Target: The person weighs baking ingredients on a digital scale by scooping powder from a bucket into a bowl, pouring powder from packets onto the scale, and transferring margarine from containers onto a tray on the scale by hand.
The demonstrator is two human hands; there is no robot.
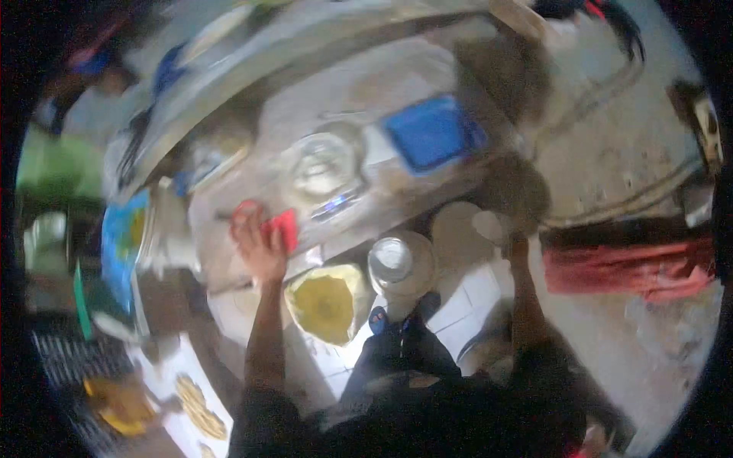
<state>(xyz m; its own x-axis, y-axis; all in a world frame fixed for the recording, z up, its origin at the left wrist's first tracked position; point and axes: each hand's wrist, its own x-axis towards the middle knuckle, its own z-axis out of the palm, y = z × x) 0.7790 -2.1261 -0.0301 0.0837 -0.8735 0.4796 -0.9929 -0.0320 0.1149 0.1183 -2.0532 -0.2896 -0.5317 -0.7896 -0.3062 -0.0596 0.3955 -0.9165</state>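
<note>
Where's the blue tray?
In the head view, the blue tray lies on the table, above and right of centre, to the right of the round bowl.

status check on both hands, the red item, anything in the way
Left hand on red item, grip unclear. Right hand blurred, grip unclear. Round container and blue tray on tabletop, possibly obstructing.

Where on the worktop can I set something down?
Probably the far strip of worktop, beyond the bowl and blue tray, though it is blurred. It is crowded nearer: the left hand touches a red item, with small items near the bowl.
</note>
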